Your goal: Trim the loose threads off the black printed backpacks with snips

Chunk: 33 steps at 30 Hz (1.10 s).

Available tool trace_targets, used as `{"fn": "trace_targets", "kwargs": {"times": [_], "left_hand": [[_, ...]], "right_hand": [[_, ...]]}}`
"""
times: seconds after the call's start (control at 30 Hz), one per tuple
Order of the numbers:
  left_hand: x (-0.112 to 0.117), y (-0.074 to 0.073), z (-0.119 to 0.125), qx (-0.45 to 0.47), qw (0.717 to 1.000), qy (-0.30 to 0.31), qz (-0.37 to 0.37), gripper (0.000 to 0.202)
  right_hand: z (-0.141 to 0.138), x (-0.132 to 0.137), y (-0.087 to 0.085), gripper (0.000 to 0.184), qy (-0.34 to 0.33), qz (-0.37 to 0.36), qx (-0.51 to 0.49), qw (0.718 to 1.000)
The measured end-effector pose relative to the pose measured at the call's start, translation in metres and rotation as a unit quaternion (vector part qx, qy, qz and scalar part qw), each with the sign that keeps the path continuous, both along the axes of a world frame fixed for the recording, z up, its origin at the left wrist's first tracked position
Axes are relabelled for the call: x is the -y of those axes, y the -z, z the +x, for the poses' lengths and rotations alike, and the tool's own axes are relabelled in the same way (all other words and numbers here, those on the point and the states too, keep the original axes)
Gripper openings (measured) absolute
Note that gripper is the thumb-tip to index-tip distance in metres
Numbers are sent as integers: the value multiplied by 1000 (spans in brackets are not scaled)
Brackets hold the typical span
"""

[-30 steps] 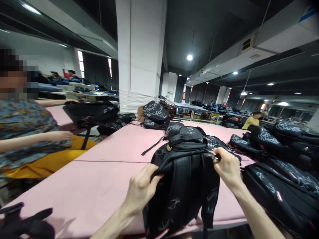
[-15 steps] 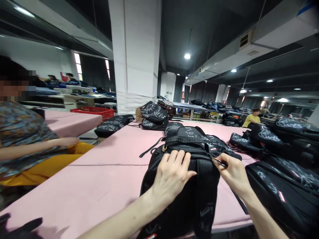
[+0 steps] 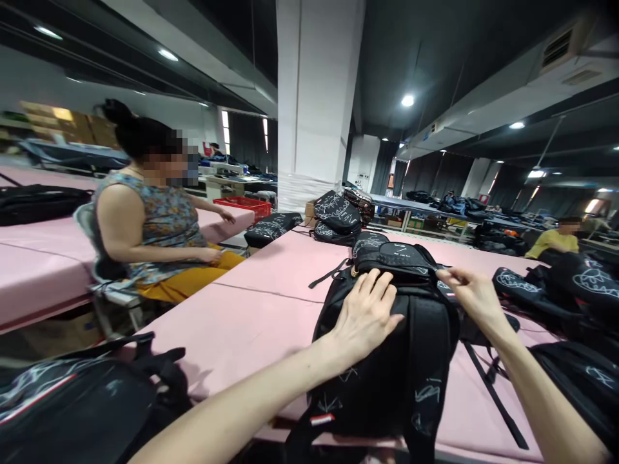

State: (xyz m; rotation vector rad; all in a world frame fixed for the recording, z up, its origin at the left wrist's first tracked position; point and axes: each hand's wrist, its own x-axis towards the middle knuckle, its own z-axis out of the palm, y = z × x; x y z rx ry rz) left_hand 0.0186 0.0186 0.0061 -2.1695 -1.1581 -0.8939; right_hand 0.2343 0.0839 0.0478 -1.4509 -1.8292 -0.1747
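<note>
A black backpack (image 3: 372,380) with white scribble print and a red-and-white tag lies on the pink-covered table (image 3: 261,322) in front of me, straps facing up. Across its upper part my left hand (image 3: 370,312) rests palm down, fingers stretched and thumb out to the side. At the top right edge of the bag, my right hand (image 3: 467,290) is closed in a pinch. What sits between those fingertips is too small and hidden to name. Beyond the top of the bag lies another printed black backpack (image 3: 372,243).
More black backpacks (image 3: 333,219) are stacked by the white pillar (image 3: 316,96). Others lie at the right (image 3: 580,374) and lower left (image 3: 87,399). A seated person (image 3: 149,225) is left of the table; another in yellow (image 3: 554,241) sits far right. A red crate (image 3: 249,207) stands behind.
The view has swung left, showing more of the seated person. A slim dark tool that showed in my right hand is no longer visible. My left hand stays on the backpack.
</note>
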Motion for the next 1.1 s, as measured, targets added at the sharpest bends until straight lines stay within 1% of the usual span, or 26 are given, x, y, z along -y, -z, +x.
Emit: {"fn": "trace_targets", "kwargs": {"times": [0.07,0.1,0.17,0.2,0.27,0.33,0.37,0.43,0.5,0.57,0.63,0.7,0.73,0.8,0.87,0.9,0.93,0.97,1.0,1.03,1.1], "left_hand": [[5,3,0,0,1000,16,-17,39],[8,4,0,1,999,19,-26,40],[12,5,-2,4,999,20,-30,49],[14,5,-4,4,999,20,-30,56],[16,2,-11,-7,999,23,-41,66],[16,-4,-18,-17,997,25,-72,74],[16,-9,-20,-20,995,28,-91,77],[15,-19,-22,-25,990,45,-131,81],[17,-26,-21,-37,983,78,-163,80],[21,-27,-18,-44,979,101,-170,79],[27,-23,-16,-43,982,104,-154,79],[32,-17,-16,-39,986,101,-126,81],[34,-13,-16,-40,988,101,-113,81],[36,-9,-19,-45,989,101,-95,79],[38,-7,-21,-51,989,105,-96,76],[39,-7,-21,-51,988,104,-103,75],[39,-7,-21,-49,987,102,-111,76],[40,-7,-20,-47,987,98,-121,76],[41,-8,-18,-44,986,91,-130,78],[41,-8,-16,-41,986,84,-136,79],[41,-9,-13,-37,987,79,-138,78]], "right_hand": [[-1,-6,-2,41,-66,-17,-78,995],[-4,-8,-3,43,-84,-36,-103,990],[-13,-9,-4,45,-107,-77,-157,979],[-18,-6,-3,45,-123,-89,-198,968],[-26,4,0,43,-161,-86,-287,940],[-29,20,3,40,-198,-76,-337,917],[-29,27,4,37,-217,-76,-338,913],[-25,38,3,31,-248,-98,-304,915],[-19,44,-2,29,-260,-163,-263,915],[-16,45,-9,31,-248,-236,-253,905],[-17,45,-17,31,-241,-282,-244,896],[-23,46,-21,31,-244,-288,-223,899],[-27,47,-21,31,-243,-277,-227,901],[-34,51,-16,33,-234,-222,-299,898],[-37,55,-10,36,-230,-158,-403,872],[-36,57,-6,38,-236,-143,-440,855],[-35,59,-4,40,-249,-146,-459,840],[-32,61,-2,43,-266,-165,-460,831],[-30,61,-2,44,-282,-194,-446,827],[-27,61,-3,44,-294,-226,-420,829],[-22,58,-8,39,-295,-278,-355,842]]}}
